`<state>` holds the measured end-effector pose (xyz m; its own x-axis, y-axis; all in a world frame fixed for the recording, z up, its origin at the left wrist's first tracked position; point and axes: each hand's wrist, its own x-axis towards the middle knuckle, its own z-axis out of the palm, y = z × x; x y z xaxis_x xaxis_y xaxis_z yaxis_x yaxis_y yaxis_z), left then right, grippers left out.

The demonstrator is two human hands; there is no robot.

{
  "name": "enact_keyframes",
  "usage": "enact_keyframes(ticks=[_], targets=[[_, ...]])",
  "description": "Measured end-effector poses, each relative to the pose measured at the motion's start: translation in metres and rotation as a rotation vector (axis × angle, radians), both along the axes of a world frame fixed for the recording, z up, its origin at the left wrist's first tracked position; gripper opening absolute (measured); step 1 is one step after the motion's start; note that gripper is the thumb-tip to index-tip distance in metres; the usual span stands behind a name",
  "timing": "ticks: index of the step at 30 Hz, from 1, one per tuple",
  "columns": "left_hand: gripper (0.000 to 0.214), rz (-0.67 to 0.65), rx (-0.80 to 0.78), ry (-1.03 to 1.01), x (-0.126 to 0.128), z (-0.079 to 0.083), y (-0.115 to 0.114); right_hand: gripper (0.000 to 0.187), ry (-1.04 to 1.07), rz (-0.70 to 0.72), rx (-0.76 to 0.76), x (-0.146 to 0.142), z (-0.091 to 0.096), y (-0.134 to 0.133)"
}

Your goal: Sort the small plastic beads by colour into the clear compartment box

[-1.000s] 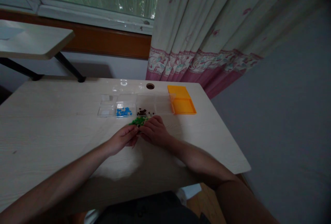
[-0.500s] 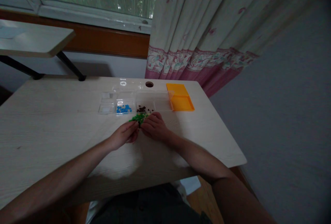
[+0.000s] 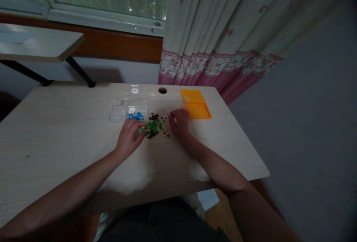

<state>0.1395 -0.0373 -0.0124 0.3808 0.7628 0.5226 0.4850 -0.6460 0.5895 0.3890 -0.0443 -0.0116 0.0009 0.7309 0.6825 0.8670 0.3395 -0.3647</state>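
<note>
With left hand point(image 3: 128, 137), meets green pieces point(image 3: 154, 124), thumb and forefinger slightly apart; firm grip: cannot tell. With right hand point(image 3: 180, 123), curls narrowly at near side of clear tray point(image 3: 158, 104); grip on a piece: cannot tell. Between both hands, loose on table point(image 3: 83, 130): green pieces, dark brown pieces point(image 3: 152, 135), cream pieces point(image 3: 164, 127). Just beyond left hand, in clear tray: blue pieces point(image 3: 135, 116). Right of right hand: orange case point(image 3: 199, 110)

Two hands point(image 3: 129, 134) point(image 3: 180, 122), one orange box point(image 3: 197, 111), uncountable pieces point(image 3: 153, 126)
</note>
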Motion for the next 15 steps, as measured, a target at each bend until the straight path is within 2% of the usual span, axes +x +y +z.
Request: enact_keyframes(ticks=[3, 6, 15], targets=[[0.026, 0.025, 0.099, 0.178, 0.0051, 0.0004, 0.0022, 0.019, -0.010, 0.014, 0.010, -0.0008, -0.0002, 0.0014], [0.024, 0.037, 0.127, 0.271, 0.0080, -0.0018, 0.0012, 0.018, -0.029, 0.027, 0.006, -0.0015, -0.0008, 0.0030], [0.017, 0.027, 0.089, 0.353, 0.0100, -0.0044, 0.0013, 0.017, -0.056, 0.047, -0.044, -0.0017, -0.0017, 0.0039]])
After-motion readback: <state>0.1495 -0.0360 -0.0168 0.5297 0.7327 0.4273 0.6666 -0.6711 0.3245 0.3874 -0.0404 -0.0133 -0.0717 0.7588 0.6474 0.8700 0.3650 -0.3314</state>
